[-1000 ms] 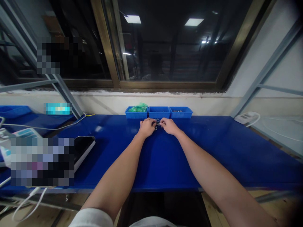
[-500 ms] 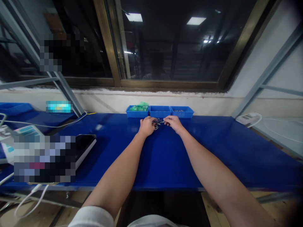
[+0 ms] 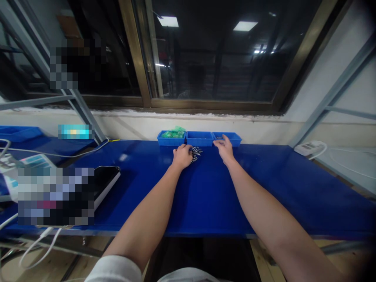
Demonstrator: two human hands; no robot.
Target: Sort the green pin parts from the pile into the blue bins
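A small pile of thin metal screws (image 3: 196, 152) lies on the blue table. They look like screws, though they are small and slightly blurred. My left hand (image 3: 182, 156) is curled at the left side of the pile, its fingers closed around some of the pieces. My right hand (image 3: 225, 150) is at the front wall of the right blue bin (image 3: 237, 141). Its index finger and thumb are apart, and no object shows between them. Dark small parts lie inside that bin, partly behind the fingers.
A middle blue bin (image 3: 199, 142) and a left blue bin (image 3: 164, 143) holding green plastic packets (image 3: 174, 133) stand in line against the wall. To the left lies a dark-screened device (image 3: 107, 176), partly blurred out. A white power strip (image 3: 309, 147) sits at the right.
My right hand has moved from the screw pile to the right and up to the right bin, and its fingers have spread. My left hand has stayed at the pile.
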